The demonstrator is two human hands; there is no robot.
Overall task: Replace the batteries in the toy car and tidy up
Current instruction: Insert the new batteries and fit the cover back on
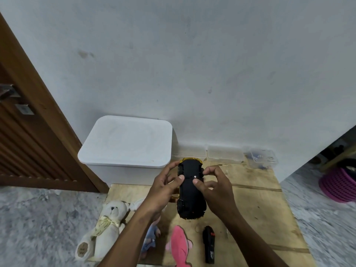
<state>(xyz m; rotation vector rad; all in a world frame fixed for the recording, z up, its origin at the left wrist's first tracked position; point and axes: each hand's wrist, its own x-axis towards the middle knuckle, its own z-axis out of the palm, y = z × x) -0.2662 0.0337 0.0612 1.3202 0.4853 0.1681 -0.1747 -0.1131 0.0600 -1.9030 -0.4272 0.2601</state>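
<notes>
The toy car (190,197) is held upside down above the wooden board, its black underside facing me and a yellow body edge showing at the far end. A small silver screw shows on the underside. My left hand (163,189) grips the car's left side with the thumb on the underside. My right hand (215,189) grips its right side, thumb pressing just below the screw. A black remote control (209,244) with red buttons lies on the board below the car. A thin metal tool (227,233), likely a screwdriver, lies to the remote's right, mostly hidden by my right forearm.
A white lidded bin (127,143) stands against the wall at left. Clear plastic boxes (225,154) line the wall behind the wooden board (260,209). A white teddy bear (105,226), a pink plush fish (180,245) and a blue plush lie at the board's near left. A purple basket (341,185) sits far right.
</notes>
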